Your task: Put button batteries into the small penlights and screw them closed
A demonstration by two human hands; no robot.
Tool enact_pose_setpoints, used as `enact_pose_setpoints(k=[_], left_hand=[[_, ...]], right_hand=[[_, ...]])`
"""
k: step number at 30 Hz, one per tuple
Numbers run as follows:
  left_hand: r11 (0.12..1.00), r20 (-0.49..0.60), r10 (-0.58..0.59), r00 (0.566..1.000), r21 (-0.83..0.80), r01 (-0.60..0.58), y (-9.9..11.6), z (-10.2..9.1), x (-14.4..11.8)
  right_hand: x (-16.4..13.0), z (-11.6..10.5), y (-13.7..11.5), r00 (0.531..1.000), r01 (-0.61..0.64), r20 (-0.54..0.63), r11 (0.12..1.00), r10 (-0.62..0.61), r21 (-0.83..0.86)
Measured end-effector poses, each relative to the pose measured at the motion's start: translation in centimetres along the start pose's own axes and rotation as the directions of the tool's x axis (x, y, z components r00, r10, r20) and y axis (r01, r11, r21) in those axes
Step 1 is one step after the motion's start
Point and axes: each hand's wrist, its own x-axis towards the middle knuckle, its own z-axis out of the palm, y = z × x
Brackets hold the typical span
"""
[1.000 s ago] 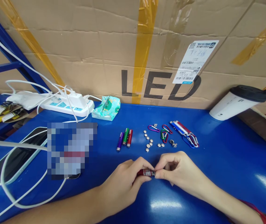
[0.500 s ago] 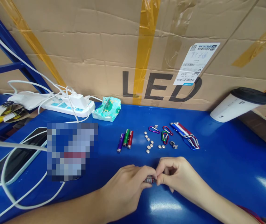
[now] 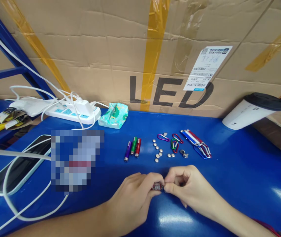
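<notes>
My left hand point(image 3: 136, 197) is closed around a small red keychain-light tube with a printed label point(image 3: 157, 186), and most of the tube is hidden in the fingers. At the tube's right end, my right hand point(image 3: 183, 186) pinches with thumb and forefinger; what sits between those fingertips is too small to make out. Beyond the hands lie several silver button cells point(image 3: 157, 156) and two small dark-and-silver end pieces point(image 3: 184, 153). To their left rest a purple tube point(image 3: 128, 151), a green tube point(image 3: 133, 146) and a red tube point(image 3: 138, 147).
Loose carabiners point(image 3: 174, 144) and a bundle of clipped tubes point(image 3: 194, 141) lie at the back. A lidded cup point(image 3: 248, 112) leans at the right. On the left are a phone point(image 3: 19, 164), white cables, a power strip point(image 3: 68, 112) and a tissue pack point(image 3: 114, 116). A carton point(image 3: 105, 49) stands behind.
Both hands stay at nearly the same place. The labelled tube shows a little more redly and its label has turned slightly, while my right fingers shift a bit at its end.
</notes>
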Motion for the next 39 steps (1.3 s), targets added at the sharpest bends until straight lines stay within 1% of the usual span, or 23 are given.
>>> enact_pose_setpoints(k=[3,6,13,19,23,25,26,27,28,29,31,33,35,37,39], left_hand=[[1.000,0.001,-0.021,1.000,-0.014,0.021,0.0,0.0,0.1],[0.999,0.000,-0.036,0.999,-0.029,0.036,0.1,0.0,0.3],[0.997,-0.021,-0.059,0.998,-0.055,0.058,0.1,0.0,0.4],[0.992,-0.009,-0.115,0.993,-0.061,0.114,0.0,0.0,0.5],[0.988,0.012,-0.144,0.990,-0.062,0.144,0.1,-0.2,0.7],[0.983,0.011,-0.157,0.987,-0.091,0.158,0.2,-0.3,0.8],[0.980,0.014,-0.164,0.986,-0.112,0.165,0.2,-0.4,0.8],[0.975,0.021,-0.174,0.985,-0.135,0.175,0.2,-0.5,0.9],[0.970,0.028,-0.186,0.982,-0.156,0.188,0.3,-0.5,0.9],[0.964,0.034,-0.199,0.979,-0.173,0.201,0.3,-0.6,1.0],[0.956,0.045,-0.218,0.975,-0.191,0.222,0.4,-0.7,1.0],[0.952,0.051,-0.228,0.972,-0.196,0.234,0.5,-0.8,1.1],[0.950,0.062,-0.228,0.972,-0.203,0.236,0.6,-0.9,1.0],[0.950,0.075,-0.224,0.972,-0.207,0.234,0.7,-0.9,1.0],[0.952,0.085,-0.211,0.974,-0.209,0.225,0.7,-0.8,0.9]], right_hand=[[0.0,-0.2,0.1,0.999,0.010,0.030,1.000,-0.011,0.022],[0.0,-0.4,0.0,0.999,0.013,0.036,0.999,-0.014,0.034],[0.0,-0.4,0.0,0.999,0.035,0.013,0.999,-0.035,0.035],[-0.1,-0.4,-0.2,0.999,0.052,-0.014,0.999,-0.052,-0.011],[-0.1,-0.4,-0.5,0.994,0.101,-0.025,0.993,-0.102,-0.055],[-0.1,-0.5,-0.4,0.983,0.165,-0.059,0.979,-0.173,-0.119],[-0.1,-0.6,-0.4,0.967,0.223,-0.085,0.959,-0.240,-0.173],[-0.2,-0.7,-0.3,0.938,0.297,-0.109,0.924,-0.330,-0.239],[-0.3,-0.8,-0.1,0.894,0.377,-0.124,0.873,-0.430,-0.310],[-0.4,-0.9,0.0,0.839,0.453,-0.125,0.807,-0.529,-0.378],[-0.6,-1.2,0.3,0.729,0.562,-0.094,0.672,-0.678,-0.482],[-0.9,-1.5,0.4,0.647,0.620,-0.050,0.564,-0.761,-0.546],[-1.0,-1.7,0.5,0.587,0.648,-0.001,0.470,-0.810,-0.599],[-1.0,-2.0,0.4,0.545,0.661,0.050,0.391,-0.837,-0.641],[-0.9,-2.2,0.3,0.518,0.672,0.096,0.335,-0.850,-0.660]])
